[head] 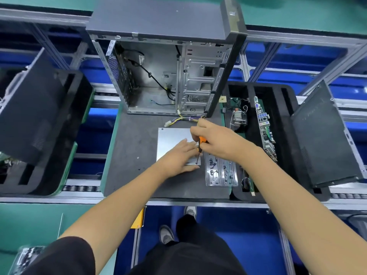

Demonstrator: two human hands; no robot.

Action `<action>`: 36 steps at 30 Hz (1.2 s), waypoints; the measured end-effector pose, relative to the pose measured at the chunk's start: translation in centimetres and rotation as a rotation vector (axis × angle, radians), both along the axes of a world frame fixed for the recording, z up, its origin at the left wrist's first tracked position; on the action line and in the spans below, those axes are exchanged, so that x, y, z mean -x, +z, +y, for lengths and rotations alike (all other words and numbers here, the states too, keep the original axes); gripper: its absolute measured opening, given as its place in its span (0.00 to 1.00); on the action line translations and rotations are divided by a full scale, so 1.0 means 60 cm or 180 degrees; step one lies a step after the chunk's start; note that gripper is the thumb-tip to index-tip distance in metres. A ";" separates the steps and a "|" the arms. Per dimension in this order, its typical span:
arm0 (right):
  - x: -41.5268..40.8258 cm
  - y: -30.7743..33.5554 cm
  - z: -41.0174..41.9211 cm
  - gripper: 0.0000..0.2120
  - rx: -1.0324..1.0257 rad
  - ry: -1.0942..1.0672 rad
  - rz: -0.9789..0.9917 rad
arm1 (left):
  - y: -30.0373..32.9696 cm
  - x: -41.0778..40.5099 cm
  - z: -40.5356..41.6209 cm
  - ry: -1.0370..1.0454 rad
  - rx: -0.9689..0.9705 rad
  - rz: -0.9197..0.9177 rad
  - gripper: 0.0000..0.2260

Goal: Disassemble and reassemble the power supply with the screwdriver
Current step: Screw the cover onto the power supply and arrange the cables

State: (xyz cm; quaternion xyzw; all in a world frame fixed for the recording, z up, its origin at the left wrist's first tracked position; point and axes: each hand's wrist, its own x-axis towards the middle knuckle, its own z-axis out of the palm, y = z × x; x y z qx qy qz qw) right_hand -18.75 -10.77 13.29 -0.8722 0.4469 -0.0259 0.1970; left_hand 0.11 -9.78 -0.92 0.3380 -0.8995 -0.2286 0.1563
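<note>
A person stands at a dark work mat (129,159). Their left hand (179,155) lies flat on a silver power supply (171,139). Their right hand (216,139) grips an orange-handled screwdriver (199,148), tip down at the supply's near right corner. An open computer case (164,76) stands beyond. A clear screw tray (220,173) sits just right.

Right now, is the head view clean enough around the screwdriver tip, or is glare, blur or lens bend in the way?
Head view: centre sharp, screwdriver tip readable on the power supply; mild sheen on its metal, no washout. Left hand lies flat beside the tip, right hand covers the handle. Strong wide-angle bend at the edges; bottom-left corner blurred.
</note>
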 end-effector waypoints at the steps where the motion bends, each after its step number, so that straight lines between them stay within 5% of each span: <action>1: -0.001 0.001 -0.002 0.08 -0.0004 0.0050 0.0052 | -0.001 0.000 0.002 -0.0017 0.0052 -0.0046 0.18; 10: -0.005 0.010 -0.006 0.02 0.0186 0.0206 0.0433 | -0.021 -0.001 0.005 -0.0070 0.0720 -0.0177 0.19; 13: -0.020 0.011 0.000 0.08 0.0089 0.0471 0.0475 | -0.021 0.001 0.003 -0.0036 0.0668 -0.0159 0.20; 17: -0.036 0.015 0.009 0.07 0.0682 0.0531 0.0955 | -0.020 0.000 0.008 0.0083 0.0602 0.0185 0.19; 24: -0.041 0.024 0.016 0.09 0.0124 0.0556 0.0563 | -0.028 0.006 0.006 0.0015 0.0948 0.0164 0.22; 29: -0.048 0.018 0.011 0.07 0.0706 0.0592 0.1004 | -0.027 0.008 0.005 0.0100 0.0927 0.0128 0.20; 36: -0.038 0.026 0.010 0.10 0.0280 0.0689 0.0737 | -0.036 0.009 0.010 0.0054 0.1326 -0.0404 0.21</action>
